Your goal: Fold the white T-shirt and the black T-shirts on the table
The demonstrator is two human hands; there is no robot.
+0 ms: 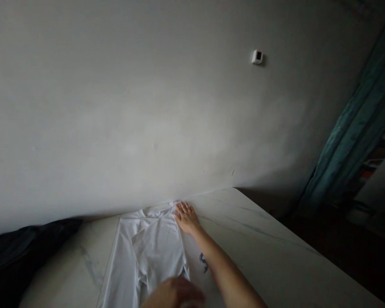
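Note:
A white long-sleeved shirt (158, 244) lies on the marbled tabletop (253, 239), its collar end close to the wall. One part of it is laid across the body, and a small dark print shows beside my right forearm. My right hand (186, 218) rests flat at the top right of the shirt near the collar, fingers stretched out. At the bottom edge, my left hand (176, 293) is over the lower part of the shirt. Motion smears it and its fingers are unclear, so what it touches cannot be made out.
Dark cloth (28, 244) lies on the table at the left. A plain pale wall (147, 107) rises behind the table, with a small white device (257, 57) fixed on it. A green curtain (349, 124) hangs at the right, beyond the table's right edge.

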